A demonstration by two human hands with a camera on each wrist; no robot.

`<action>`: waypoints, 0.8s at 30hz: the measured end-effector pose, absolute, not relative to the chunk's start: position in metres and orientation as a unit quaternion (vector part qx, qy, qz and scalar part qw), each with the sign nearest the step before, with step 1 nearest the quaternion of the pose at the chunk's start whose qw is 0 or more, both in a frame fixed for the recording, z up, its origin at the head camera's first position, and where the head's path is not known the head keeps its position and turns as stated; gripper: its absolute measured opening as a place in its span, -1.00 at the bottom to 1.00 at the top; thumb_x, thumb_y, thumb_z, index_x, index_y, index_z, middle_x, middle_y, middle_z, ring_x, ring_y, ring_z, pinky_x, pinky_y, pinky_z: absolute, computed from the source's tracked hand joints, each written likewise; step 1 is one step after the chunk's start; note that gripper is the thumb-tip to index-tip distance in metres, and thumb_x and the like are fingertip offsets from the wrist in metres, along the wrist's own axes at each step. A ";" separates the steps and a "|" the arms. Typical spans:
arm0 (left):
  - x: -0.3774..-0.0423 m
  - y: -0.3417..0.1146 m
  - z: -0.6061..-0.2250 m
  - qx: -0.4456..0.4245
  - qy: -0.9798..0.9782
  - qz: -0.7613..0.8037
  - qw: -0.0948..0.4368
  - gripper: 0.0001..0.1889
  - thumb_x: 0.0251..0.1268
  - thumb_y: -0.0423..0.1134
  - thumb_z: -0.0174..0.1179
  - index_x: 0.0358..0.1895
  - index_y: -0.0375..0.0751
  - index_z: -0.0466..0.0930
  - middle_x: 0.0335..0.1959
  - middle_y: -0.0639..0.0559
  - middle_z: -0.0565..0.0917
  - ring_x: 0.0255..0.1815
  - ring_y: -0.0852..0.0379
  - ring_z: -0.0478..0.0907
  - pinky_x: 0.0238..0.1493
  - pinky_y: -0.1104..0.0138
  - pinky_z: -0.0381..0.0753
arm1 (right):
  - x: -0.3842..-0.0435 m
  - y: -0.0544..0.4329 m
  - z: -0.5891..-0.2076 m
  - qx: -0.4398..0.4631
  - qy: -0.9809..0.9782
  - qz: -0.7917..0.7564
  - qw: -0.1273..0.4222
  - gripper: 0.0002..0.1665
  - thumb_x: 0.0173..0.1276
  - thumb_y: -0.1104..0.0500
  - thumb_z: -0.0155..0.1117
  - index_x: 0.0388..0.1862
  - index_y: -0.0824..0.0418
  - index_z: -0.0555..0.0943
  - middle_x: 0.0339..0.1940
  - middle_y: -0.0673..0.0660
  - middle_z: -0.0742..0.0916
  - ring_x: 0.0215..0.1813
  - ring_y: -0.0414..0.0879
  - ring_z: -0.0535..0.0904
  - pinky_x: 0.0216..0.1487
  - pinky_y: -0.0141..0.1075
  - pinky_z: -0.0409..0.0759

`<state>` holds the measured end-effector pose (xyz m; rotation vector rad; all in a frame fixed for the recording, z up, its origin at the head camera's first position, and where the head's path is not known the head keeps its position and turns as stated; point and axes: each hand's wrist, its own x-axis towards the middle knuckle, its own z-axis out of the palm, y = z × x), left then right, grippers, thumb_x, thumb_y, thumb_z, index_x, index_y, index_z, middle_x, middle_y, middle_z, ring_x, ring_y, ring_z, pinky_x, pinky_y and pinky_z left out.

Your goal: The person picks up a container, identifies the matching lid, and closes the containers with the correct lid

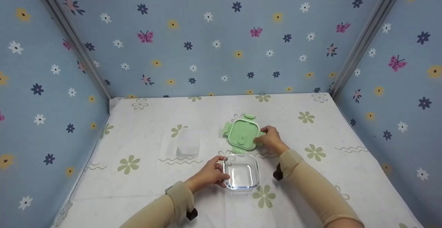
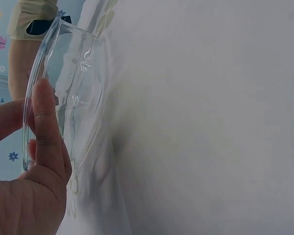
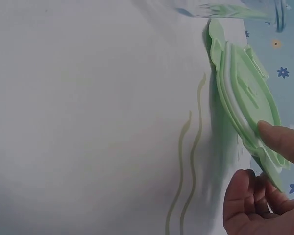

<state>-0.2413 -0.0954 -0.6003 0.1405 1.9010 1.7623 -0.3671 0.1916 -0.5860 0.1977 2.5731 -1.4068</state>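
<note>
My left hand [image 1: 210, 173] grips the left rim of a clear square glass food container [image 1: 242, 174], its thumb on one side of the wall and fingers on the other. In the left wrist view the glass container [image 2: 81, 93] shows its open rim side-on. Behind it, a green square lid [image 1: 243, 135] with flaps folded outward lies with its sealing ring facing up. My right hand [image 1: 271, 139] pinches the right edge of this lid. The right wrist view shows the lid [image 3: 245, 93] tilted, its gripped edge raised off the cloth.
A whitish translucent box [image 1: 189, 141] stands on the cloth left of the lid. The white flower-patterned tablecloth [image 1: 138, 193] covers the table. Blue patterned panels [image 1: 221, 59] enclose the back and both sides.
</note>
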 end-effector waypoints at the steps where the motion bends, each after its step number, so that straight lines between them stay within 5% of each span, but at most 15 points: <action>1: -0.242 -0.096 -0.601 0.052 0.706 0.653 0.269 -0.22 0.27 -0.55 0.37 0.54 -0.35 0.25 -0.25 -0.04 0.53 -0.42 0.11 0.64 -0.39 0.32 0.81 | -0.367 0.192 -0.586 0.065 0.870 -0.478 0.100 -0.31 0.24 0.25 0.59 0.28 0.44 0.50 0.20 0.33 0.63 0.16 0.09 0.54 0.33 -0.04 0.61; 10: -0.241 -0.095 -0.603 0.061 0.697 0.664 0.264 -0.21 0.25 -0.59 0.36 0.54 -0.40 0.23 -0.30 -0.03 0.52 -0.51 0.13 0.63 -0.43 0.32 0.81 | -0.363 0.192 -0.582 0.048 0.850 -0.514 0.108 -0.35 0.25 0.32 0.56 0.24 0.38 0.44 0.39 0.48 0.57 -0.01 -0.02 0.57 -0.04 -0.28 0.67; 17: -0.241 -0.095 -0.601 0.058 0.701 0.659 0.265 -0.21 0.26 -0.58 0.37 0.54 -0.38 0.24 -0.27 -0.04 0.51 -0.44 0.11 0.62 -0.39 0.30 0.83 | -0.363 0.193 -0.579 0.027 0.822 -0.558 0.113 -0.42 0.25 0.42 0.53 0.24 0.42 0.55 -0.01 0.28 0.74 -0.18 -0.11 0.69 -0.28 -0.36 0.75; 24: -0.241 -0.095 -0.601 0.057 0.706 0.654 0.265 -0.22 0.27 -0.57 0.37 0.53 -0.38 0.24 -0.26 -0.04 0.50 -0.46 0.13 0.62 -0.40 0.32 0.82 | -0.362 0.194 -0.576 0.014 0.812 -0.573 0.109 -0.49 0.23 0.47 0.49 0.12 0.35 0.51 -0.16 0.17 0.73 -0.27 -0.15 0.66 -0.33 -0.35 0.73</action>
